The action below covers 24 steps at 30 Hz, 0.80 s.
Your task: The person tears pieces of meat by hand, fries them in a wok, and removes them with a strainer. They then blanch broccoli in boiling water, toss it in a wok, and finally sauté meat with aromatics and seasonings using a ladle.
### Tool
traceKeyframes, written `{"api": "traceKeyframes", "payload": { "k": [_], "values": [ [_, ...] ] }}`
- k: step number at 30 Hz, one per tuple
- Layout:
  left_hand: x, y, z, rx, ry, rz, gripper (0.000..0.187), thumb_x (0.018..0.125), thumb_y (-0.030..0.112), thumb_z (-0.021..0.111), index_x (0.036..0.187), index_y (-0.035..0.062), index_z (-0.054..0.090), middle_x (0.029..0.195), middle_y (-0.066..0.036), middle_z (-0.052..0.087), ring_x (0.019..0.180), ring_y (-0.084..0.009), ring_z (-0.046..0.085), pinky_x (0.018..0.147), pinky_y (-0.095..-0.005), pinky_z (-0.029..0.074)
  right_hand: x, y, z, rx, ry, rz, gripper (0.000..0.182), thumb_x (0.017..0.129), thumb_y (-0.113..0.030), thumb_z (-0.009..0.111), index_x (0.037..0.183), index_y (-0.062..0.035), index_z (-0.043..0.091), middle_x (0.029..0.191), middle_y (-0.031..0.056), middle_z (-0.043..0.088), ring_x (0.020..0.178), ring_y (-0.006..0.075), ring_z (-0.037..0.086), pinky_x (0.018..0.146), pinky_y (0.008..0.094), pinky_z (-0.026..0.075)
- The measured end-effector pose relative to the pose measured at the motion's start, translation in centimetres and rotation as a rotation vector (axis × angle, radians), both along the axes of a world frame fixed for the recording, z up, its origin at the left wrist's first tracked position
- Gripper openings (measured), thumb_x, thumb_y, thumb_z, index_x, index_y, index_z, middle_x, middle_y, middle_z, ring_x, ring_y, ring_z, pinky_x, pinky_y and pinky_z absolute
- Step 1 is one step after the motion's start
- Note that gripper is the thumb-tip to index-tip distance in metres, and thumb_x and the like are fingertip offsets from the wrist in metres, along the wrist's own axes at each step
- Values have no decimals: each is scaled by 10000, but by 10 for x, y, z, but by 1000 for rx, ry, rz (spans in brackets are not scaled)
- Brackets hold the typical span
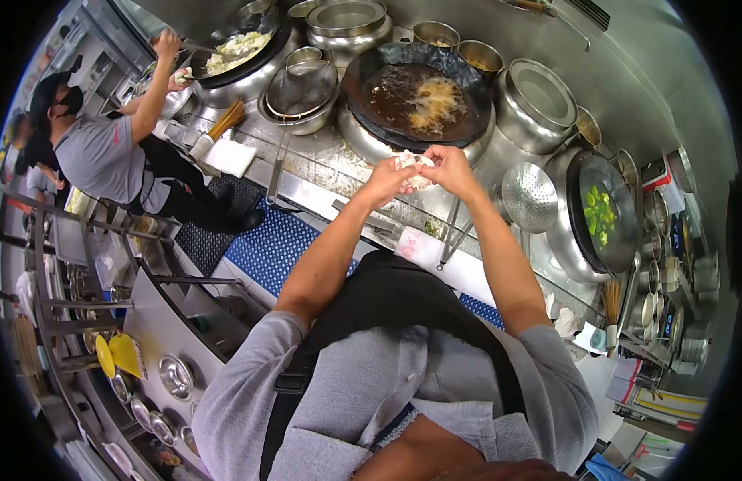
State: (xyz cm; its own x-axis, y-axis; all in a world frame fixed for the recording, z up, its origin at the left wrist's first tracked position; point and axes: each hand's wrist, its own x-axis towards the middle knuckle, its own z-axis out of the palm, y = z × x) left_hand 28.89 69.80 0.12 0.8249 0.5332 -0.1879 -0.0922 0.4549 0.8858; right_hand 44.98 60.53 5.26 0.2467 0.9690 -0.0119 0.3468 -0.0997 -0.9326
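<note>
Both hands, left hand [389,181] and right hand [449,168], pinch one pale lump [412,166], probably dough, between closed fingertips at the wok's [423,98] near rim.

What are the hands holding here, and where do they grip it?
Both the left hand and right hand pinch a small pale lump of food between their fingertips, one at each side, above the wok of oil.
</note>
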Motion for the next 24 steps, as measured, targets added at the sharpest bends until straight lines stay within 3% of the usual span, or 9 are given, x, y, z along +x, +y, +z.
{"api": "traceKeyframes", "payload": {
  "k": [7, 10, 16, 21, 24],
  "values": [
    [1, -2, 14, 56, 0, 17, 172, 870, 72, 677, 1034, 20, 665, 887, -42, 692, 679, -103, 614, 546, -259, 487, 20, 2, -19, 102, 284, -28, 74, 807, -25, 713, 861, 11, 678, 750, 33, 671, 619, 63, 602, 525, 228, 493],
    [-1, 0, 11, -20, -58, 29, 195, 893, 66, 653, 1077, 1, 648, 962, -68, 711, 750, -122, 663, 550, -254, 496, 20, -1, -19, 106, 285, -82, 69, 816, -26, 717, 861, 12, 683, 749, 36, 676, 595, 74, 598, 531, 236, 500],
    [-7, 2, 14, -93, -94, 80, 139, 898, 67, 649, 1023, 11, 631, 901, -67, 689, 692, -135, 645, 516, -233, 485, 28, -10, -25, 136, 650, -168, 103, 875, -15, 682, 972, 15, 668, 855, 60, 700, 660, 102, 624, 595, 260, 528],
    [-4, 2, 12, -137, -84, 79, 250, 899, 140, 711, 1101, 7, 649, 930, -51, 699, 717, -106, 635, 528, -219, 471, 21, -14, -11, 49, 696, -120, 141, 924, -122, 695, 998, -12, 650, 915, 71, 700, 686, 101, 614, 621, 254, 528],
    [1, -3, 5, 23, -58, 16, 294, 875, 162, 754, 1117, 21, 665, 941, -27, 702, 741, -76, 623, 533, -207, 447, 23, -14, -24, 49, 715, -58, 148, 934, -145, 689, 1011, -24, 650, 938, 60, 697, 680, 86, 590, 600, 240, 497]
  ]
}}
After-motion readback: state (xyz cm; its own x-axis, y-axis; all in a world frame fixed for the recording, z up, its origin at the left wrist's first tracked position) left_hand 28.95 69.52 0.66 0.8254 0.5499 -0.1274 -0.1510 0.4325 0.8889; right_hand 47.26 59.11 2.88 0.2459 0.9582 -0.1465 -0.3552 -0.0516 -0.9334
